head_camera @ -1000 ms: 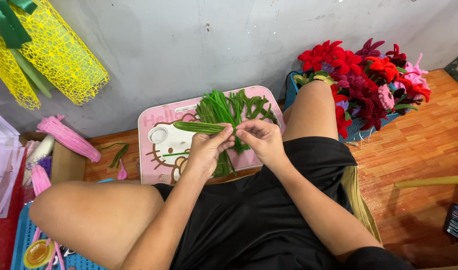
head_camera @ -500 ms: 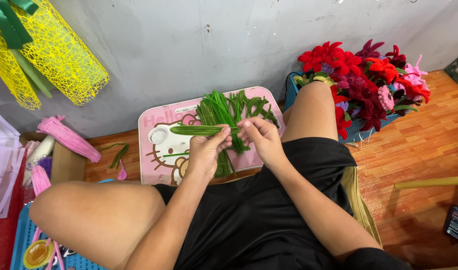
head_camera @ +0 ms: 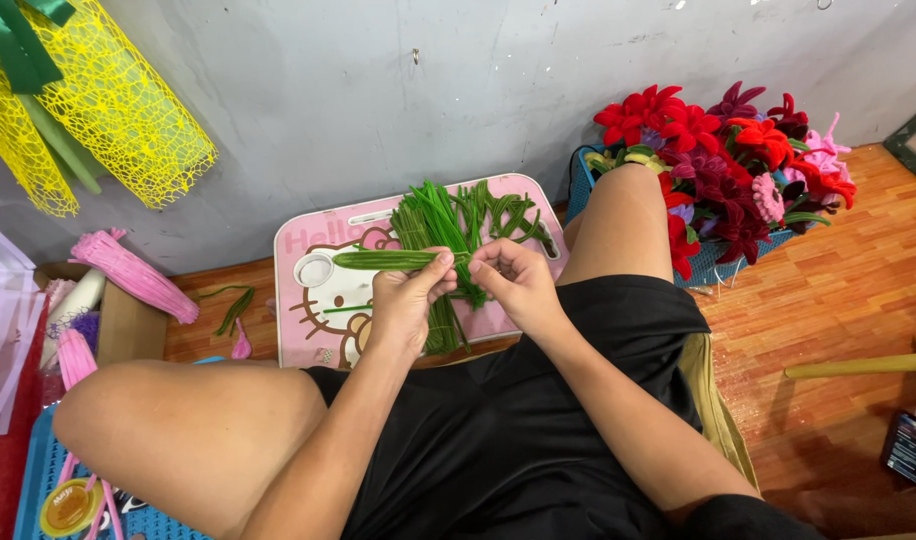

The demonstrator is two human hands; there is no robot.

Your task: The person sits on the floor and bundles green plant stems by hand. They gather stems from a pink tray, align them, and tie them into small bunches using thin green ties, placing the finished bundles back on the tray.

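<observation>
My left hand (head_camera: 406,305) pinches a green pipe-cleaner leaf (head_camera: 378,260) that sticks out to the left, level with the floor. My right hand (head_camera: 513,280) grips the leaf's thin stem end between thumb and fingers, right next to the left fingertips. Both hands hover over a pink cartoon-cat lap table (head_camera: 308,300). A pile of green pipe-cleaner pieces (head_camera: 458,225) lies on the table just beyond my hands. My bare knees frame the table on both sides.
A blue basket of red, maroon and pink pipe-cleaner flowers (head_camera: 738,160) stands at the right by the wall. Yellow mesh wrap (head_camera: 108,110) hangs at the upper left. Pink bundles (head_camera: 133,275) and a cardboard box (head_camera: 118,325) sit left. A phone (head_camera: 910,447) lies on the wooden floor.
My hands have shifted slightly along the leaf; the fingers of both hands have closed in on its stem end. The leaf stays level, pointing left.
</observation>
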